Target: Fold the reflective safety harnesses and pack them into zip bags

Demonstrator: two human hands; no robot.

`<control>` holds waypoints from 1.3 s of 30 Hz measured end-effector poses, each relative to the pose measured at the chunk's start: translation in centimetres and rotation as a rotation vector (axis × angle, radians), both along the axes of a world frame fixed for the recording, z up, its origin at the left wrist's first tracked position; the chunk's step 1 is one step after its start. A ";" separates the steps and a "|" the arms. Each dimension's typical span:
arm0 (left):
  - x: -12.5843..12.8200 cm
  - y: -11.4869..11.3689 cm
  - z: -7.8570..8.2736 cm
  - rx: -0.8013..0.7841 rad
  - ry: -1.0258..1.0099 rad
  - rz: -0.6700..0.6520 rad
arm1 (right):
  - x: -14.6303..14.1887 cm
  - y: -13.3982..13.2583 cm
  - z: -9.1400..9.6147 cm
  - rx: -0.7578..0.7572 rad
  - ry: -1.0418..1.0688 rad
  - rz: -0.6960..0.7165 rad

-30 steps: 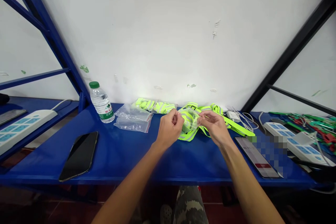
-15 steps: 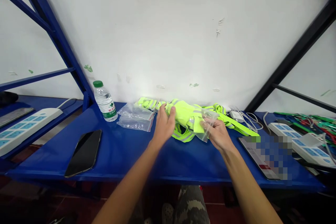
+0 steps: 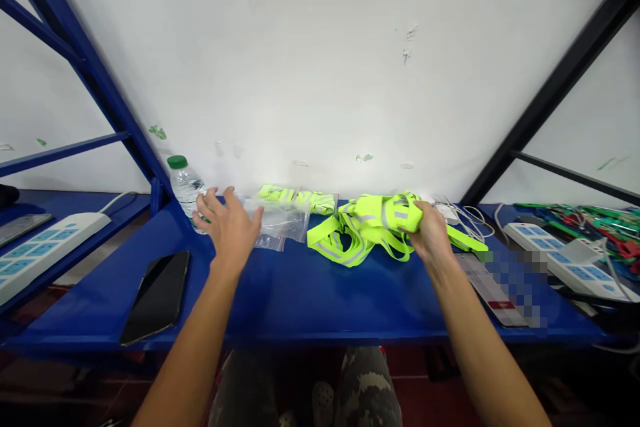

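Note:
My right hand is closed around a rolled bundle of fluorescent yellow reflective strap with grey stripes. Loose loops of yellow strap lie below and left of the bundle on the blue table. My left hand is open with its fingers spread, above the left end of the clear zip bags. Partly hidden behind its fingers stands a water bottle with a green cap. A second yellow strap bundle, seemingly in clear plastic, lies by the wall.
The blue table runs along a white wall. A black phone lies on the left, and a tablet-like device, partly blurred out, on the right. Power strips stand beyond both sides. White cables lie behind the right hand.
My left hand has moved left, off the yellow straps, and spread open. A clear bag that was at the right hand now lies on the left by the others. The right hand keeps the bundle.

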State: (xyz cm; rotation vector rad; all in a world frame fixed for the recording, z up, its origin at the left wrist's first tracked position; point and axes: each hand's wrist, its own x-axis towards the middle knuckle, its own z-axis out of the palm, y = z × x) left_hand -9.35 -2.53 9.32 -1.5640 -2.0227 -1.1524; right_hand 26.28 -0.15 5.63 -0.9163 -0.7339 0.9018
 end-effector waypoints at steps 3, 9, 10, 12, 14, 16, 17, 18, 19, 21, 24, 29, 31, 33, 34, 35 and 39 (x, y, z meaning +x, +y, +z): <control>4.8 -0.5 -0.2 0.052 -0.085 -0.538 | -2.9 -0.2 0.2 -0.004 -0.075 -0.027; 11.5 0.8 -1.9 -0.442 -0.646 -1.287 | -4.7 -1.3 2.1 -0.073 -0.150 0.075; 11.9 1.1 -2.3 -0.443 -0.758 -1.308 | -4.2 -1.3 2.2 -0.092 -0.165 0.082; 12.3 1.6 -2.9 -0.435 -0.948 -1.346 | -2.8 -1.1 2.2 -0.122 -0.245 0.065; 12.6 1.9 -3.2 -0.437 -1.071 -1.367 | -1.4 -1.1 2.3 -0.097 -0.442 -0.005; 12.9 2.1 -3.2 -0.455 -1.127 -1.384 | -0.5 -1.3 2.7 0.006 -0.670 -0.110; 13.1 2.2 -3.1 -0.458 -1.136 -1.394 | -0.2 -1.4 3.0 0.064 -0.766 -0.125; 13.3 2.3 -3.1 -0.448 -1.131 -1.402 | 0.0 -1.5 3.4 0.106 -0.849 -0.092; 13.5 2.5 -3.0 -0.427 -1.107 -1.408 | 0.2 -1.6 3.9 0.124 -0.923 -0.010; 13.6 2.7 -2.8 -0.365 -1.026 -1.409 | 0.4 -1.5 4.7 0.111 -1.058 0.232; 12.8 2.9 -2.2 -0.363 -0.871 -1.430 | 0.6 -1.1 5.2 0.116 -1.222 0.420; 11.5 2.7 -1.0 -0.636 -0.854 -1.453 | 0.1 -1.3 4.4 0.396 -1.454 0.091; 11.9 2.6 -0.8 -0.713 -0.926 -1.394 | -0.5 -1.6 3.9 0.510 -1.538 -0.056; 12.5 2.7 -0.8 -0.741 -1.003 -1.388 | -1.0 -1.9 3.4 0.581 -1.605 -0.161; 12.8 2.7 -0.8 -0.745 -1.044 -1.396 | -1.2 -2.0 3.2 0.605 -1.630 -0.188; 13.1 2.8 -0.9 -0.738 -1.088 -1.399 | -1.4 -2.2 3.0 0.624 -1.652 -0.195; 13.7 3.2 -1.0 -0.696 -1.230 -1.410 | -1.9 -3.3 2.8 0.621 -1.692 -0.085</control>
